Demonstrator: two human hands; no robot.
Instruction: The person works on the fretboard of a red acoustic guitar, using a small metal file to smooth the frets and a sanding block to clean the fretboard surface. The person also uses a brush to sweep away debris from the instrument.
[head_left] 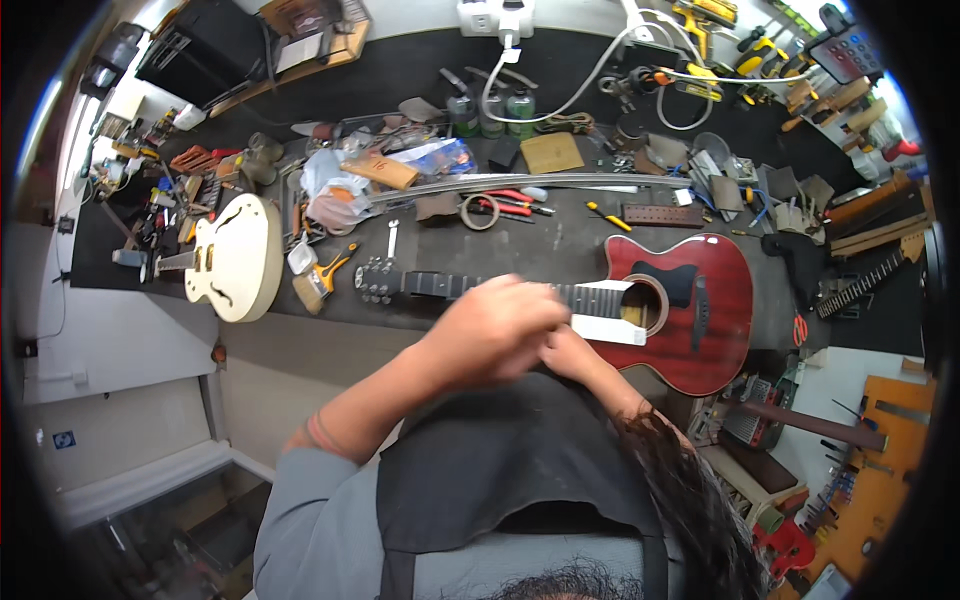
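A dark red acoustic guitar (pixel 730 310) lies on the bench with its neck pointing left. White strips (pixel 610 328) line both sides of the fretboard (pixel 590 300) near the soundhole. My left hand (pixel 505 325) is over the middle of the neck, fingers curled; what they hold, if anything, is hidden. My right hand (pixel 565 350) is just below and right of it at the neck's lower edge, its fingers mostly hidden behind my left hand. I cannot tell whether either hand touches the fretboard.
The workbench (pixel 420 232) carries a cream hollow-body guitar (pixel 235 275) at left, a brush (pixel 316 285), a wrench (pixel 393 240), pliers (pixel 505 207), spray bottles (pixel 520 110) and orange scissors (pixel 800 328). Another guitar neck (pixel 860 280) stands at right. Cords (pixel 575 105) hang behind.
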